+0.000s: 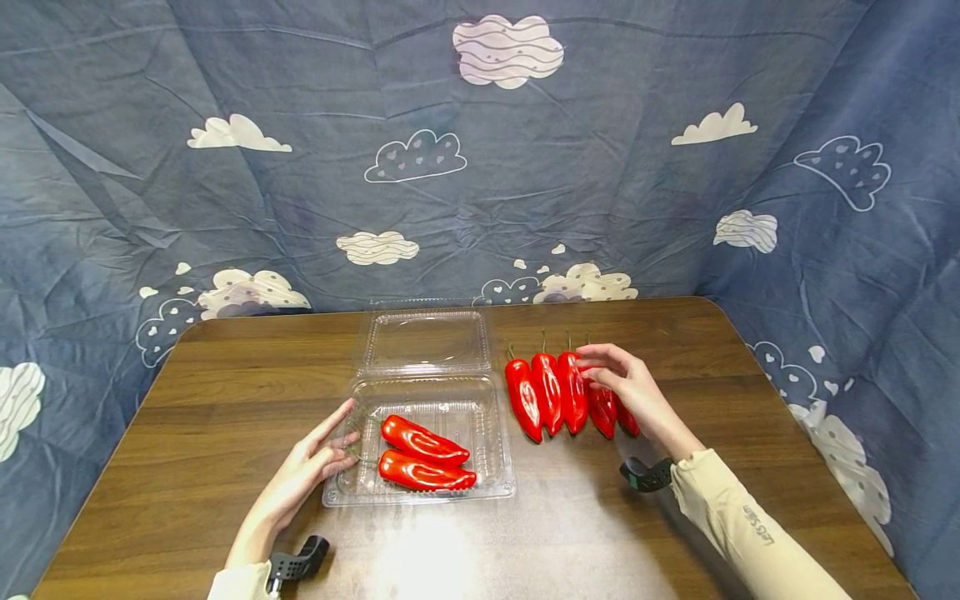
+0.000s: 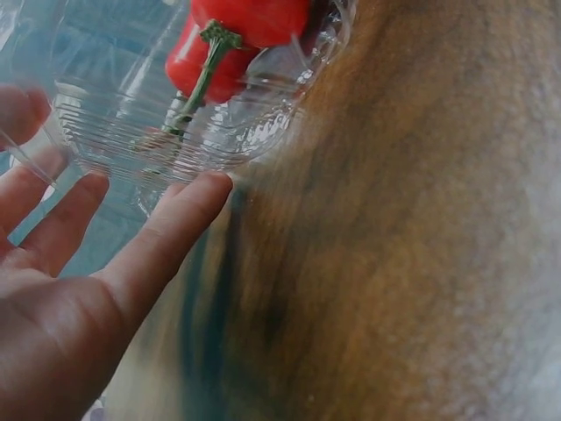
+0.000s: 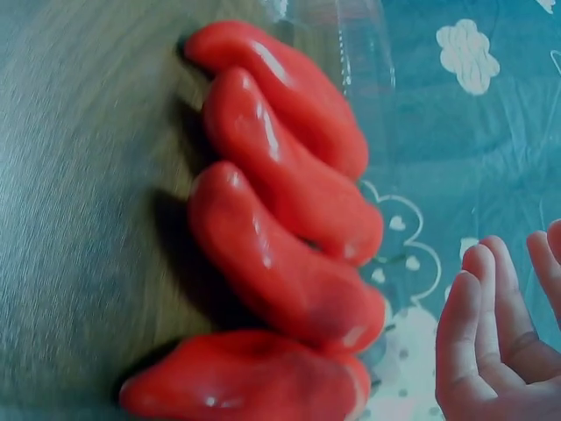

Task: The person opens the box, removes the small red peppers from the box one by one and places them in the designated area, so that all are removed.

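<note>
A clear plastic clamshell container [image 1: 487, 433] stands on the table with its lid [image 1: 427, 342] folded back. Inside its left-front part lie two red peppers [image 1: 426, 472], stems toward the left. My left hand [image 1: 300, 471] has its fingers spread, fingertips right at the container's left wall [image 2: 166, 145]. To the right of the container, several more red peppers [image 1: 523, 400] lie side by side with stems pointing away from me. Over the right end of that row is my right hand [image 1: 630, 387], fingers extended and partly hiding the peppers there. In the right wrist view its fingers hold nothing.
The wooden table [image 1: 247, 375] reaches back to a blue cloud-patterned cloth [image 1: 420, 75], which also hangs along the right side. Black wrist straps [image 1: 647, 475] are on both arms.
</note>
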`<state>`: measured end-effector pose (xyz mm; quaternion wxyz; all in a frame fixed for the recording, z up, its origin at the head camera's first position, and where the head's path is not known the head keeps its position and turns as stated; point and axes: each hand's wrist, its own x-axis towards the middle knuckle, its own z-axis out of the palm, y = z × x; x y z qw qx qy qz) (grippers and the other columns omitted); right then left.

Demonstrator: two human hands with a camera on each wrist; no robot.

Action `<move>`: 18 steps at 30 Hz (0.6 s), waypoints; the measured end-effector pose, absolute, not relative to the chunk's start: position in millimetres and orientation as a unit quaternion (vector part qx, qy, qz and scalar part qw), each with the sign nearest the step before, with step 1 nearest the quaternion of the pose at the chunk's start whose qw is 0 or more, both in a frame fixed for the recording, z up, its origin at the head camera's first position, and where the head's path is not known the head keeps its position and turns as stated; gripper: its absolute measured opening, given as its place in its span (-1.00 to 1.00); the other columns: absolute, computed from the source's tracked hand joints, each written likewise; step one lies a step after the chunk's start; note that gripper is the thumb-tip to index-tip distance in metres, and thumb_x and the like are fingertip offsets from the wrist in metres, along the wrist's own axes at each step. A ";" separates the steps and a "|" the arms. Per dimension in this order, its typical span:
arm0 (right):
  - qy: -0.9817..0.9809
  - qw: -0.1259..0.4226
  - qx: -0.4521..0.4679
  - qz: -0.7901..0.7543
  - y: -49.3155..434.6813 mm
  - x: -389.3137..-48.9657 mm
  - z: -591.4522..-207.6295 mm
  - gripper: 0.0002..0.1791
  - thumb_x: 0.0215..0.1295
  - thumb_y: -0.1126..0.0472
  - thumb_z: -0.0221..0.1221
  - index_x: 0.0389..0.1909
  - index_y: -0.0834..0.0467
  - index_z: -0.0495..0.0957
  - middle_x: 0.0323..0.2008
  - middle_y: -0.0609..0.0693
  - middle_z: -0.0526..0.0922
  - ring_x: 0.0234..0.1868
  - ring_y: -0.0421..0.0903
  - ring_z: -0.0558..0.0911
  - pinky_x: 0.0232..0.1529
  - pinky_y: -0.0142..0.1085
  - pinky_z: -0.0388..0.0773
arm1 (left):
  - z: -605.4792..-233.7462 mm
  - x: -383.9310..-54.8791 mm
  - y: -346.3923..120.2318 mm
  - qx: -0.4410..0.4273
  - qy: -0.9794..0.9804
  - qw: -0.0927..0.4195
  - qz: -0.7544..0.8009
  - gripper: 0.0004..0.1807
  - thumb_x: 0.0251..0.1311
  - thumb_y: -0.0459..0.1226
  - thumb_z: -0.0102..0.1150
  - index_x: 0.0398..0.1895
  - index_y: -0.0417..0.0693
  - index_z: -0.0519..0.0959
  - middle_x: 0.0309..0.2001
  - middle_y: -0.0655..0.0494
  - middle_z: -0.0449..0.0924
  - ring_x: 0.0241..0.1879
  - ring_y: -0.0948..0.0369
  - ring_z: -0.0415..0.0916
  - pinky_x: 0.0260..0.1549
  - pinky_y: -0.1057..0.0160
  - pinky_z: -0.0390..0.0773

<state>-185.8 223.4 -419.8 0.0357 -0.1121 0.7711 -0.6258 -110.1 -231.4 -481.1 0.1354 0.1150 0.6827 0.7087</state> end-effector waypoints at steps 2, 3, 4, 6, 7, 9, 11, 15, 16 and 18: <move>0.772 0.040 -0.119 -0.623 219.9 -186.4 -419.6 -0.62 0.30 0.47 -0.02 0.12 0.53 0.35 -0.07 0.30 0.58 -0.15 -0.07 0.63 -0.09 -0.23 0.60 | -480.2 -110.2 -231.1 0.115 0.682 0.136 0.709 -0.23 0.20 -0.54 -0.21 0.51 -0.16 -0.09 0.51 -0.12 -0.27 0.32 -0.25 -0.01 0.12 0.22 0.43; 0.771 0.043 -0.123 -0.624 218.2 -186.8 -419.8 -0.62 0.29 0.47 -0.02 0.11 0.54 0.35 -0.07 0.32 0.57 -0.15 -0.06 0.63 -0.09 -0.21 0.60 | -479.8 -110.3 -231.0 0.116 0.683 0.135 0.709 -0.23 0.20 -0.54 -0.21 0.51 -0.16 -0.09 0.51 -0.12 -0.27 0.32 -0.24 0.00 0.12 0.22 0.43; 0.770 0.046 -0.126 -0.623 216.7 -187.0 -419.8 -0.62 0.29 0.48 -0.03 0.11 0.54 0.35 -0.05 0.35 0.56 -0.14 -0.05 0.63 -0.08 -0.20 0.60 | -479.5 -110.4 -230.9 0.118 0.683 0.135 0.708 -0.23 0.20 -0.55 -0.21 0.51 -0.16 -0.09 0.51 -0.13 -0.27 0.32 -0.23 0.02 0.12 0.22 0.44; 0.770 0.051 -0.131 -0.622 213.5 -187.2 -419.3 -0.63 0.29 0.47 -0.03 0.10 0.54 0.38 -0.03 0.41 0.53 -0.14 -0.02 0.63 -0.07 -0.16 0.60 | -478.8 -110.6 -230.9 0.118 0.684 0.133 0.707 -0.24 0.21 -0.55 -0.21 0.51 -0.17 -0.09 0.51 -0.13 -0.27 0.31 -0.20 0.06 0.11 0.22 0.45; 0.770 0.053 -0.132 -0.622 211.8 -187.1 -418.9 -0.64 0.29 0.47 -0.03 0.09 0.53 0.39 -0.01 0.44 0.51 -0.13 0.00 0.63 -0.06 -0.15 0.60 | -478.4 -110.6 -230.8 0.119 0.684 0.133 0.707 -0.24 0.21 -0.55 -0.21 0.51 -0.17 -0.09 0.51 -0.14 -0.26 0.31 -0.18 0.07 0.11 0.23 0.45; 0.767 0.060 -0.134 -0.625 208.5 -186.7 -417.9 -0.63 0.29 0.47 -0.03 0.09 0.53 0.39 0.02 0.48 0.47 -0.12 0.04 0.61 -0.05 -0.13 0.59 | -478.0 -110.5 -230.7 0.117 0.686 0.134 0.706 -0.25 0.22 -0.55 -0.21 0.51 -0.18 -0.08 0.50 -0.14 -0.26 0.31 -0.15 0.09 0.10 0.24 0.45; 0.764 0.067 -0.133 -0.627 204.7 -186.4 -417.0 -0.63 0.28 0.46 -0.02 0.09 0.52 0.40 0.03 0.48 0.47 -0.11 0.06 0.61 -0.05 -0.15 0.59 | -477.5 -110.4 -230.4 0.115 0.686 0.134 0.706 -0.25 0.22 -0.54 -0.21 0.50 -0.19 -0.08 0.50 -0.15 -0.25 0.31 -0.16 0.08 0.10 0.25 0.45; 0.759 0.082 -0.140 -0.631 197.8 -186.7 -416.8 -0.62 0.27 0.46 -0.02 0.09 0.53 0.39 0.03 0.48 0.47 -0.10 0.08 0.60 -0.04 -0.13 0.57 | -477.8 -110.1 -229.9 0.112 0.688 0.135 0.704 -0.25 0.21 -0.54 -0.21 0.50 -0.21 -0.09 0.50 -0.17 -0.26 0.31 -0.23 0.02 0.10 0.26 0.44; 0.759 0.085 -0.143 -0.630 196.2 -186.9 -416.8 -0.63 0.28 0.45 -0.02 0.09 0.53 0.39 0.04 0.48 0.47 -0.09 0.08 0.60 -0.03 -0.11 0.57 | -477.9 -110.1 -229.7 0.112 0.687 0.136 0.705 -0.25 0.21 -0.54 -0.21 0.50 -0.21 -0.09 0.50 -0.17 -0.26 0.32 -0.25 0.00 0.10 0.25 0.44; 0.759 0.091 -0.149 -0.627 192.9 -187.0 -416.5 -0.64 0.27 0.46 -0.01 0.08 0.52 0.40 0.04 0.48 0.46 -0.07 0.12 0.60 -0.03 -0.06 0.57 | -478.4 -110.3 -229.5 0.110 0.688 0.138 0.704 -0.24 0.20 -0.54 -0.21 0.50 -0.21 -0.09 0.50 -0.16 -0.27 0.32 -0.27 -0.02 0.11 0.24 0.44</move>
